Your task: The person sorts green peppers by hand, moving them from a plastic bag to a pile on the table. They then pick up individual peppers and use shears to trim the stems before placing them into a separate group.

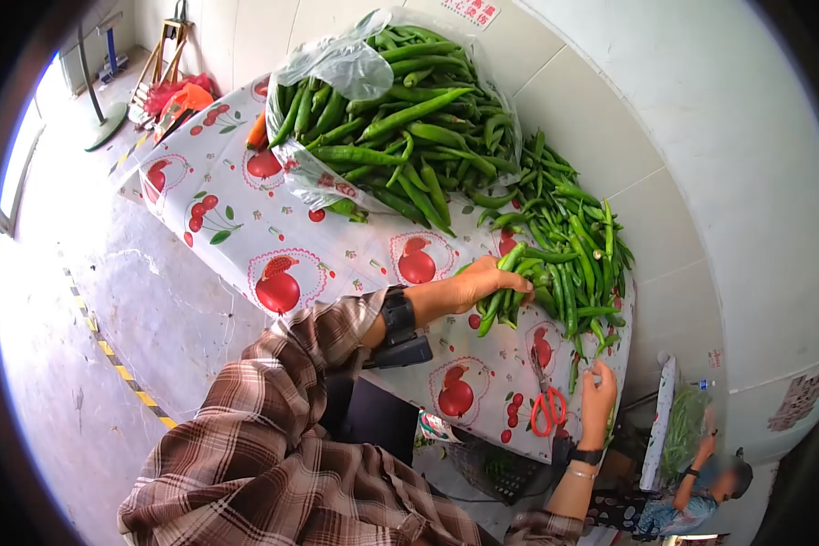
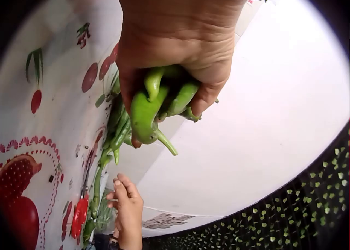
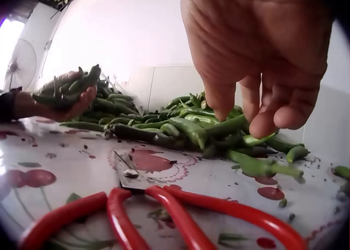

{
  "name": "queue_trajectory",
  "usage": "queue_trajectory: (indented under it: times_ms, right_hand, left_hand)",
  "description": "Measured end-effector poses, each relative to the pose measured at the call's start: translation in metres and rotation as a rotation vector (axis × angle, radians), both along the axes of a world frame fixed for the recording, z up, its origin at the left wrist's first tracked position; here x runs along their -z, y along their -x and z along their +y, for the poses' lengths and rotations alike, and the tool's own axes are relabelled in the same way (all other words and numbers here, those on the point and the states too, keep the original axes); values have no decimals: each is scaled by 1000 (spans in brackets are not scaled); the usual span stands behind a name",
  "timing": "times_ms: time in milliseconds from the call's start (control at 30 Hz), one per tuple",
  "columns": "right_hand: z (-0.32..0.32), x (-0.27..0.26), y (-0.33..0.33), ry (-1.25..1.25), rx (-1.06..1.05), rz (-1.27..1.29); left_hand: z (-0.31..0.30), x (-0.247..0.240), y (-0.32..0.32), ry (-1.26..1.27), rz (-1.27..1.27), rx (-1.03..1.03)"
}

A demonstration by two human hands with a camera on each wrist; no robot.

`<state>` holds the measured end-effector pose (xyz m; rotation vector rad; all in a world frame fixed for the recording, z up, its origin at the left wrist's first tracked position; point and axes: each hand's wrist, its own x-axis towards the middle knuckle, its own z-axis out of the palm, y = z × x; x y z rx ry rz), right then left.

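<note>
Several green chili peppers (image 2: 146, 116) are bunched in my left hand (image 1: 478, 284), its thumb and fingers curled round them, at the near side of a loose pepper pile (image 1: 573, 264). In the left wrist view their stems poke out beneath the palm. My right hand (image 1: 598, 396) hovers near the table's right end with loosely bent fingers and nothing between them. Below its fingertips in the right wrist view lies a single green pepper (image 3: 260, 165). Red-handled scissors (image 1: 548, 409) rest on the tablecloth just left of the right hand, blades pointing towards the pile.
A large clear plastic bag (image 1: 337, 68) full of green peppers stands on the fruit-patterned tablecloth (image 1: 355, 250), against the tiled wall (image 1: 601, 136). Under the table's near edge is a dark crate (image 1: 491, 473). Another person (image 1: 682, 510) sits at the lower right beside more peppers.
</note>
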<state>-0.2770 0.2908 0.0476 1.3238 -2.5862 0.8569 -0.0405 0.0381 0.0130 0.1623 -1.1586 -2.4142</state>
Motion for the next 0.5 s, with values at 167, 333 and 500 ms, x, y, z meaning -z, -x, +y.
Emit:
queue_trajectory:
  times_ms: [167, 333, 500]
  right_hand:
    - [5, -1, -29, 90, -36, -205]
    - [6, -3, -42, 152, -38, -310]
    - [13, -1, -44, 194, -59, -380]
  left_hand:
    - [-30, -50, -41, 344, -221, -253]
    - [-95, -101, -78, 826, -112, -687]
    - [-168, -158, -130, 1202, -681, -914]
